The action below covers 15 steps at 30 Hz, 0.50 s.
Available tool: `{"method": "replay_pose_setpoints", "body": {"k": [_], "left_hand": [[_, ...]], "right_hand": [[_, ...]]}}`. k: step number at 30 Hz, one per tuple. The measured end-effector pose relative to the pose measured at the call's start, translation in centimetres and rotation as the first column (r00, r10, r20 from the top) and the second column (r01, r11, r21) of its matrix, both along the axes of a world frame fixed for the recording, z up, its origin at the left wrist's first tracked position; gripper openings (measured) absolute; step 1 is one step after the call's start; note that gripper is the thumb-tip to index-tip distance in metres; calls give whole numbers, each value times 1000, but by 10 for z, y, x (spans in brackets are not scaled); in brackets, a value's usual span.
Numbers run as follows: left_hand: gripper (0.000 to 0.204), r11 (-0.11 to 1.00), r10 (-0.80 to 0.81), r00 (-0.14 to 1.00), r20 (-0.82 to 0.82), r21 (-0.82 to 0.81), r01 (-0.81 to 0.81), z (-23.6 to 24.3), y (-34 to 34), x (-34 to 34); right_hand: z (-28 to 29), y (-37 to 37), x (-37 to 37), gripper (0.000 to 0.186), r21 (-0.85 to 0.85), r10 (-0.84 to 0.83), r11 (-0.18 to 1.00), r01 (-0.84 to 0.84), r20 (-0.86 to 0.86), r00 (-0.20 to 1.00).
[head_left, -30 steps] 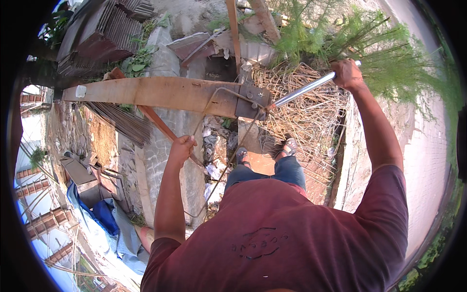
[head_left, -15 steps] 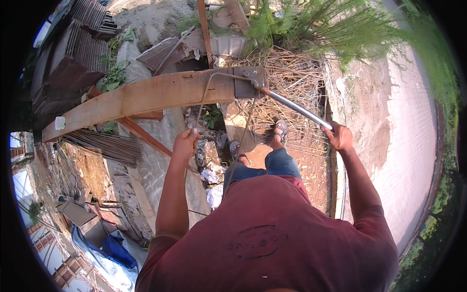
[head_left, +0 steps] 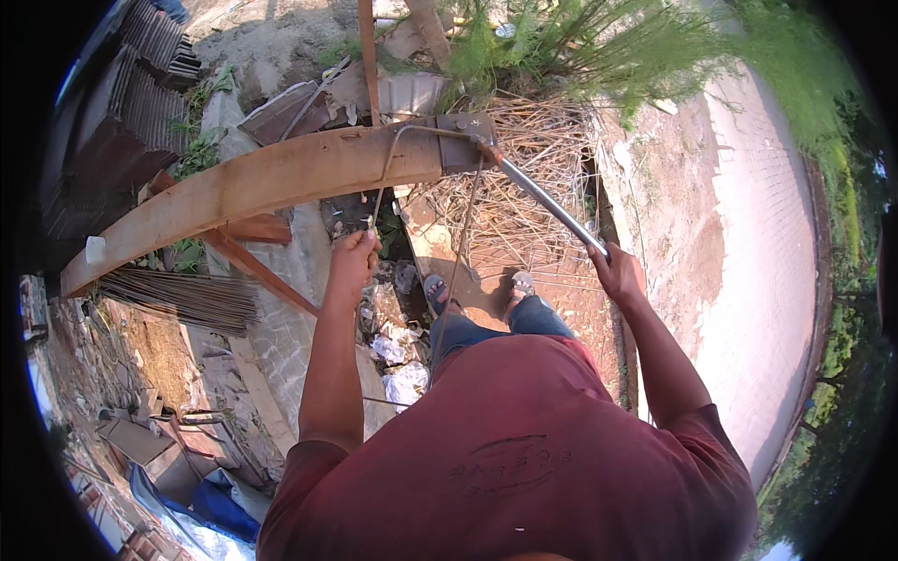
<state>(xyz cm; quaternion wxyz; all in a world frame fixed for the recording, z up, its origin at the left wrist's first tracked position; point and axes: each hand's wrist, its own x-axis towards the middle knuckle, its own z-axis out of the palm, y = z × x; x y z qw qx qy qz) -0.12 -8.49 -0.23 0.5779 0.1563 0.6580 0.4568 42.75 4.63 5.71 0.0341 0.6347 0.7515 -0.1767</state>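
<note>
A wooden beam (head_left: 281, 173) spans the view ahead of me, with a dark metal plate (head_left: 458, 148) at its right end. A thin steel rod (head_left: 385, 173) with several bends lies across this end. One length comes down to my left hand (head_left: 355, 257), which is closed around it. Another length hangs from the plate toward my body. My right hand (head_left: 617, 271) is wrapped around the lower end of a silvery metal pipe lever (head_left: 552, 208). The lever slants up to the plate, where its head meets the rod; the exact contact is too small to tell.
Beneath the beam lie a bundle of long rods (head_left: 182, 297) and a brown wooden leg (head_left: 262, 271). Cut rods (head_left: 533, 178) are heaped beyond my feet. Stacked tiles (head_left: 112, 140) stand far left. Green foliage (head_left: 599, 56) overhangs the far side. White plastic litter (head_left: 407, 383) lies left of my legs.
The lever has swung toward my body, with my right hand moving nearer and left. My left hand keeps its hold on the rod. The whole view has shifted slightly.
</note>
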Motion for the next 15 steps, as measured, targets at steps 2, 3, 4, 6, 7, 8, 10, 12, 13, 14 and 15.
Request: {"method": "replay_pose_setpoints", "body": {"k": [2,3,4,6,7,8,10,12,13,14,15], "left_hand": [[33,1000,-1,1000,12,28,1,1,16,2],[32,1000,-10,1000,22,7,10,5,13,3],[32,1000,-16,999,33,-14,17,8,12,7],[32,999,33,999,23,-23,-32,15,7,16],[32,998,51,999,18,-28,-50,18,5,21],[32,997,70,997,31,-31,-69,23,4,29],[32,993,116,993,-18,7,-116,36,-1,49],[33,988,144,981,-128,65,-137,46,-5,74],[33,985,152,966,-208,110,-131,49,-6,88],[34,981,160,944,-289,149,-121,51,-9,102],[34,977,168,916,-364,186,-106,53,-12,116]], "right_hand": [[-3,23,11,58,1,16,1000,-16,-26,1000],[-10,32,16,56,58,72,995,-76,75,995],[-10,42,25,54,101,88,991,-87,-5,996],[-11,58,31,52,151,125,983,-100,-164,979],[-15,65,34,52,163,129,982,-92,-236,963],[-19,67,39,52,172,123,983,-72,-308,944],[-26,68,47,53,169,56,985,14,-400,915],[-35,59,56,58,82,-47,992,98,-475,879],[-55,56,69,60,76,-73,988,133,-528,846],[-70,48,83,59,43,-111,987,157,-531,840],[-86,38,98,59,10,-148,983,181,-530,835]]}}
